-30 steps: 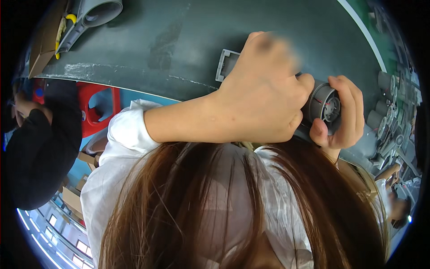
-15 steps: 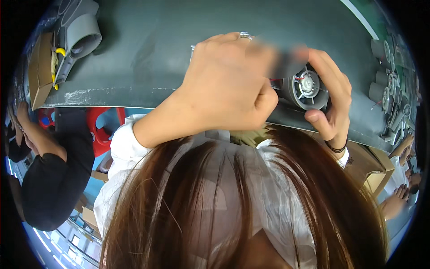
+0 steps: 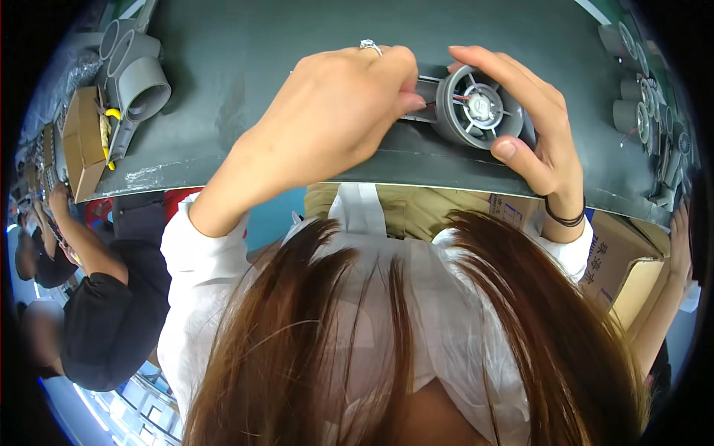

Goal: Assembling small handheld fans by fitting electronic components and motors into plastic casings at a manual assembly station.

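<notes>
Grey round fan housing (image 3: 480, 108) sits at our dark green bench's (image 3: 245, 59) near edge, our right hand (image 3: 532, 123) curled around it, our left hand (image 3: 331, 123) apparently pinching its flat bracket. Brown cardboard boxes: one at bench left (image 3: 80, 141), another with blue print below right (image 3: 613, 256).

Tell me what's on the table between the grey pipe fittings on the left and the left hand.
Nothing: in the head view, the dark table is bare between the grey pipe fittings and the left hand.
</notes>
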Demonstrator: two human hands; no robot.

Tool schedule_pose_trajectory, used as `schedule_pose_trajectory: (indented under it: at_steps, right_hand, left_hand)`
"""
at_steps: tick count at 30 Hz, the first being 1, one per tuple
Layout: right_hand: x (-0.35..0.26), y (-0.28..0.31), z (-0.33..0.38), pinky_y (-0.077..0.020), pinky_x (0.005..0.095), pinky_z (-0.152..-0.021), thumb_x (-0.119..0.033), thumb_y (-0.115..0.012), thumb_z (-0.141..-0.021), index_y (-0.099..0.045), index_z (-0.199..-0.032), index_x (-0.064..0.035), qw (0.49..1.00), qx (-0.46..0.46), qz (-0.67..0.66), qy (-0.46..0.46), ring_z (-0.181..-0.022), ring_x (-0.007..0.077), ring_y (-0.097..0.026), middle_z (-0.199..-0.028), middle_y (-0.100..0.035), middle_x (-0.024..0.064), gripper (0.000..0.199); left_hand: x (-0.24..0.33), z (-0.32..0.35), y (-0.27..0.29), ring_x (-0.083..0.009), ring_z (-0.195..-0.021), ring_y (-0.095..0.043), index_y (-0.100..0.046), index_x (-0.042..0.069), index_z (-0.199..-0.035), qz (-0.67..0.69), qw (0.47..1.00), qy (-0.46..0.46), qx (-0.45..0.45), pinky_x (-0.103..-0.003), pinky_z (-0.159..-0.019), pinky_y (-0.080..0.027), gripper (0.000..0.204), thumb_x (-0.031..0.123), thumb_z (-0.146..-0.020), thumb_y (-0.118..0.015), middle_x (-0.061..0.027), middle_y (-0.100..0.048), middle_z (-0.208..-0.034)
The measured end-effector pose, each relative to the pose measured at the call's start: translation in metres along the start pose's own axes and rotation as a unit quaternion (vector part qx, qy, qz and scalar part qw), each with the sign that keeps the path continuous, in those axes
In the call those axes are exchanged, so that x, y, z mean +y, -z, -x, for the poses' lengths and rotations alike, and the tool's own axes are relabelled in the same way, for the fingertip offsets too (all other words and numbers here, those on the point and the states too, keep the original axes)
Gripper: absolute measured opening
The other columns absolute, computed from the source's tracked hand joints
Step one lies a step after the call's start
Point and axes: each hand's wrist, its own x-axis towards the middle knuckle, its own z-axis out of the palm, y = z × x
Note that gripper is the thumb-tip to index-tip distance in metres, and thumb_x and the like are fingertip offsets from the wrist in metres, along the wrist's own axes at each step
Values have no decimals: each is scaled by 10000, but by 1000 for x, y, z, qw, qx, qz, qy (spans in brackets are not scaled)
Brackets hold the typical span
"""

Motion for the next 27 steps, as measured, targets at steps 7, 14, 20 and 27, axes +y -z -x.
schedule_pose_trajectory:
  at_steps: [7,14,20,27]
  right_hand:
    - [0,-2,2,-445,372,-876,-535,-568,-711,-521,-1232,81,1000,2,0,-6,-982,316,-606,-1081,-604,225,809]
    - [-5,3,4,-454,372,-892,-592,-756,-595,-524,-1215,110,994,73,-80,-29,-1013,296,-602,-1087,-614,227,965]
    - [-4,7,0,-445,379,-883,-524,-847,-438,-603,-1131,42,980,154,21,124,-1002,285,-600,-1113,-632,152,927]
    - [-9,10,1,-444,401,-860,-567,-819,-472,-619,-1092,11,969,177,95,144,-960,307,-607,-1070,-645,139,870]
  left_hand:
    - [8,-10,14,-143,-589,-413,-484,-1,-845,96,986,121,-58,-277,-552,-367,179,137,-956,-501,-62,-441,-660]
    - [10,-26,14,-114,-519,-462,-555,-23,-832,261,954,137,-58,-293,-475,-426,316,261,-964,-508,-44,-437,-566]
    - [19,-27,18,-43,-608,-463,-471,29,-824,325,913,218,-117,-213,-543,-413,290,256,-1001,-436,1,-539,-714]
    - [18,-29,20,-41,-616,-470,-462,38,-836,392,880,241,-119,-206,-538,-415,271,253,-1001,-436,-2,-538,-721]
